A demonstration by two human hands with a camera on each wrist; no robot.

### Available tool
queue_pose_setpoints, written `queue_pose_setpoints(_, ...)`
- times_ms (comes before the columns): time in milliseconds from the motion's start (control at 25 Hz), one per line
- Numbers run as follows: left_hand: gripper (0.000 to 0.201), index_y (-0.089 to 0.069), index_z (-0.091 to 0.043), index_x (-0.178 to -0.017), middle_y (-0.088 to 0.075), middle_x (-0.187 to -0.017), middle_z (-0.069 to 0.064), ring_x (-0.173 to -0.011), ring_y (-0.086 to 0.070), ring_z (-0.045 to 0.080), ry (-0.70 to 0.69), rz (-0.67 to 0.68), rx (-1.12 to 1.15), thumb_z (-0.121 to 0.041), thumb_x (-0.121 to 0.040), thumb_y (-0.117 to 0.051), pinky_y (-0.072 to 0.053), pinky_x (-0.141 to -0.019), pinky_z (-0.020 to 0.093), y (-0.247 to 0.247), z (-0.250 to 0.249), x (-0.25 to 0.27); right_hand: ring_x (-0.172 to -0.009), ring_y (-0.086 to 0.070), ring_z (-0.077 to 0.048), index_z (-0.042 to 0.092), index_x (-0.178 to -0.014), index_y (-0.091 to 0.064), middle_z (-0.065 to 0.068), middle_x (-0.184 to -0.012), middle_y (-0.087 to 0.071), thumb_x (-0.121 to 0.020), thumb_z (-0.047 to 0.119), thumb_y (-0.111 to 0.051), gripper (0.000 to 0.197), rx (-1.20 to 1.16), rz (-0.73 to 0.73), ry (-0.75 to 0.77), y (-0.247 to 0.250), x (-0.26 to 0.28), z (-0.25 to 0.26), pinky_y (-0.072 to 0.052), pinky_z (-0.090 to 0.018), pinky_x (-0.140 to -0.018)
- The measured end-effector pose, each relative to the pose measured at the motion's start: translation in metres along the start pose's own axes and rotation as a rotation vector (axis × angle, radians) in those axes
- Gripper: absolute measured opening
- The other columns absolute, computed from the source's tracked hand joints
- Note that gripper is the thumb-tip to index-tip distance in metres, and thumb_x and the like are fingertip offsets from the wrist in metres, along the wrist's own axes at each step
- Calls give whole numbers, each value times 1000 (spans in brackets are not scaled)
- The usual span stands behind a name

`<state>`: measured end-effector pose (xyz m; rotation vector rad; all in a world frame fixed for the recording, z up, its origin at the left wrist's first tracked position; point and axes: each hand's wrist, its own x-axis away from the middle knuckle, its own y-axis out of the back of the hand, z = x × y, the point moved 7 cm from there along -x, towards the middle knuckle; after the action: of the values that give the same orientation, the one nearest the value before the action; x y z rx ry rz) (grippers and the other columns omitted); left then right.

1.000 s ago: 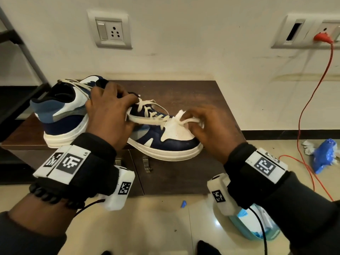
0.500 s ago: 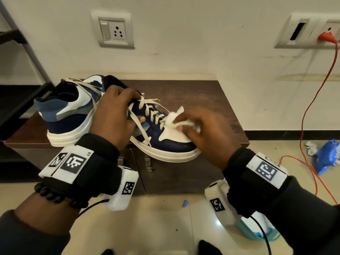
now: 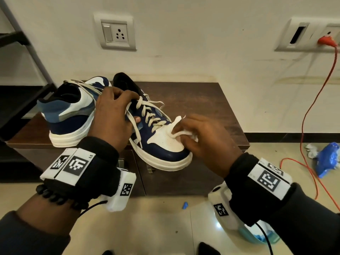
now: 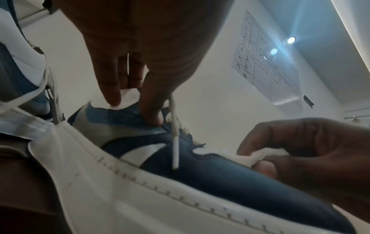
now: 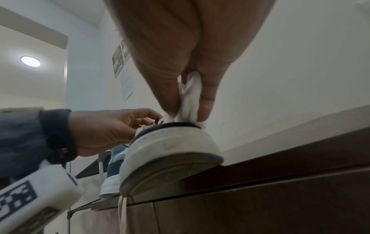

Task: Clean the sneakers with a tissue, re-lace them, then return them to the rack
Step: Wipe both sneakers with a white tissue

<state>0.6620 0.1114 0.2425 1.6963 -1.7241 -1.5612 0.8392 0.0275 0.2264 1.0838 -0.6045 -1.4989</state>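
Note:
Two navy, blue and white sneakers stand on a low brown cabinet (image 3: 202, 105). The near sneaker (image 3: 161, 144) points toward me, its toe over the front edge (image 5: 170, 145). My left hand (image 3: 114, 115) grips its collar and side, thumb on the blue panel (image 4: 152, 117), a loose lace end (image 4: 175, 150) hanging beside it. My right hand (image 3: 200, 137) pinches a crumpled white tissue (image 3: 174, 127) and presses it on the white toe cap (image 5: 189, 101). The second sneaker (image 3: 71, 115) stands to the left, heel toward me, laces loose.
A black rack (image 3: 16, 100) stands at the far left. An orange cable (image 3: 312, 111) runs from the wall socket to the floor. A blue bag with used tissues (image 3: 327, 159) lies on the floor right. A light blue container (image 3: 257, 234) sits below my right wrist.
The near sneaker has been turned and tilted more toward me. My right hand with the tissue slid across the white toe cap. My left hand shifted up to the collar.

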Motion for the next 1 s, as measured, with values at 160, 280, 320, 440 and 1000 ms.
queue_pose_setpoints(160, 55, -52, -20, -128, -40, -134, 14, -127, -39, 32, 4, 29, 16, -6, -79, -72, -37, -104, 39, -5, 3, 0, -97, -55, -10, 19, -106, -66, 4, -105, -64, -90, 20, -60, 17, 29, -6, -43, -5, 4, -6, -35, -13, -72)
queue_pose_setpoints(280, 58, -42, -28, -134, -28, -146, 12, -137, -30, 34, 62, 139, 84, -18, -84, -69, -32, -111, 46, -12, 9, 5, -95, -50, -4, 18, -100, -67, 5, -103, -62, -86, 14, -63, 16, -93, -78, 144, -1, 13, 17, -35, -7, -78)
queue_pose_setpoints(320, 58, -39, -30, -135, -24, -150, 11, -140, -27, 33, 76, 175, 108, -22, -85, -68, -30, -113, 45, -15, 10, 4, -94, -51, -7, 17, -99, -68, 3, -101, -62, -85, 14, -61, 16, -83, -87, 192, -3, 16, 23, -35, -10, -78)
queue_pose_setpoints(440, 57, -38, -29, -136, -23, -155, 9, -145, -21, 29, 61, 199, 102, -25, -86, -66, -25, -114, 41, -15, 8, 3, -91, -51, -16, 14, -93, -70, -2, -97, -63, -86, 18, -51, 21, -20, -65, 349, -14, 24, 38, -38, -20, -75)
queue_pose_setpoints(1000, 55, -41, -27, -133, -31, -152, 5, -133, -41, 32, 55, 198, 74, -21, -86, -68, -35, -106, 40, -9, 1, 4, -89, -55, -23, 13, -94, -70, -7, -101, -61, -79, 5, -67, 17, 206, 39, 523, -13, 33, 61, -50, -38, -56)
